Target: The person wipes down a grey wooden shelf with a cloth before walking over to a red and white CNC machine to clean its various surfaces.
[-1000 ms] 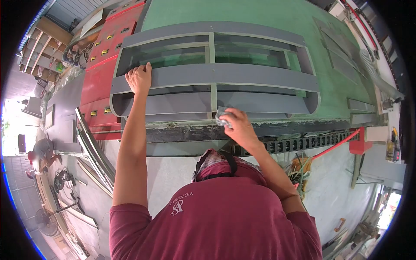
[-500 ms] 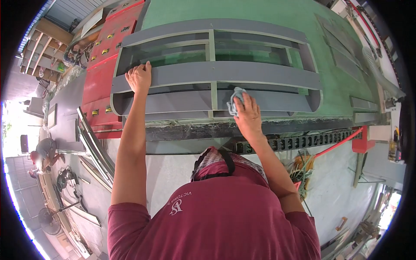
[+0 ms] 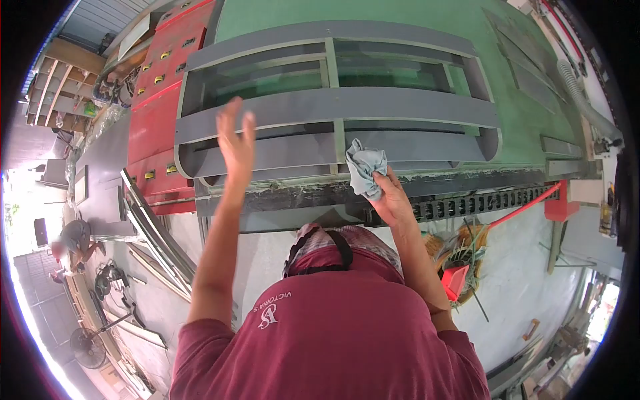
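A grey slatted frame [image 3: 280,105] with curved ends and a middle upright lies on the green tabletop [image 3: 280,12]. My left hand [image 3: 235,148], slightly blurred, is raised over the frame's left part, fingers apart and holding nothing. In my right hand [image 3: 392,199] is a crumpled light blue-grey cloth [image 3: 365,169], pinched between thumb and fingers. That cloth hangs in front of the frame's near edge, right of the middle upright.
Red panels [image 3: 160,107] stand left of the table. Long strips [image 3: 157,233] lean at the lower left. A red dustpan [image 3: 455,283] sits in a basket at the right. Another person [image 3: 77,241] crouches at the far left, near a fan [image 3: 88,347].
My left hand has come off the middle slat and moved right and nearer me. My right hand has drawn the cloth back from the frame. The frame now appears slightly turned in view.
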A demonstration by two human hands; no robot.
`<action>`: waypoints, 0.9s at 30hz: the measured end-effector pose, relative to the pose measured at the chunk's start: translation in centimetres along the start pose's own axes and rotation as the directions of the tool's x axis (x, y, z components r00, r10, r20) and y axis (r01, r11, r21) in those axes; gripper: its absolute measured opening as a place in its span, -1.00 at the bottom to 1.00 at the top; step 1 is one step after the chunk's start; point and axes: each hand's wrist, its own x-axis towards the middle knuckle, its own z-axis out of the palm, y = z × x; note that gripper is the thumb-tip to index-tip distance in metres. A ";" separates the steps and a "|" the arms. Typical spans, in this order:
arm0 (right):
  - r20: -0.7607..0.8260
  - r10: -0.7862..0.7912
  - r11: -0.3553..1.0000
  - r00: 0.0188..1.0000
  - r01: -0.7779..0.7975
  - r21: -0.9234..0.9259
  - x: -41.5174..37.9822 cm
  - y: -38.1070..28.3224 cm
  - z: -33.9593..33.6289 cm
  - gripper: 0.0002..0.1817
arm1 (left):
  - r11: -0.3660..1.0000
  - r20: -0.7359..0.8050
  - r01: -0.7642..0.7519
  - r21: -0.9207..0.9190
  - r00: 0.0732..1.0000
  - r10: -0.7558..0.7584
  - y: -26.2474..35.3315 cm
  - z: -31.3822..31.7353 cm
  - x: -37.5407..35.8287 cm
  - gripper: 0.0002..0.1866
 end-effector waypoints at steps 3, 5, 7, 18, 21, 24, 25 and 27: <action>0.031 0.122 0.984 0.992 -0.126 0.130 -0.1 1.7 2.3 -0.58 | 0.841 0.354 0.425 -0.335 0.884 -0.306 6.7 -0.8 -7.0 -0.43; 0.071 0.204 0.955 0.976 -0.215 0.206 -0.1 3.7 4.2 -0.59 | 0.468 0.630 0.691 -0.551 0.712 -0.309 8.4 0.0 -11.4 -0.33; -0.077 0.258 0.965 0.963 -0.253 0.068 -0.3 6.1 6.0 -0.65 | 0.514 0.593 0.684 -0.517 0.720 -0.362 9.8 -0.4 -12.3 -0.39; 0.281 -0.534 -0.211 0.797 0.196 -0.958 2.6 3.2 6.8 -0.77 | 0.972 0.411 0.225 -0.069 0.894 -0.178 3.6 3.2 -6.7 -0.46; 0.357 -0.633 -0.350 0.687 0.157 -0.924 4.6 1.6 3.4 -0.76 | 0.988 0.474 0.101 0.113 0.869 -0.143 4.6 5.5 -6.0 -0.53; 0.445 -0.713 -0.461 0.542 0.116 -0.880 7.8 1.2 0.8 -0.74 | 0.978 0.589 -0.099 0.183 0.807 -0.029 3.9 6.9 -6.0 -0.60; 0.449 -0.701 -0.456 0.554 0.136 -0.879 8.8 1.3 0.1 -0.74 | 0.975 0.593 -0.156 0.155 0.805 0.035 3.5 6.7 -5.9 -0.62; 0.426 -0.766 -0.488 0.481 -0.005 -0.873 10.6 1.6 -0.8 -0.66 | 0.967 0.591 -0.207 0.145 0.803 0.083 2.1 5.5 -6.3 -0.64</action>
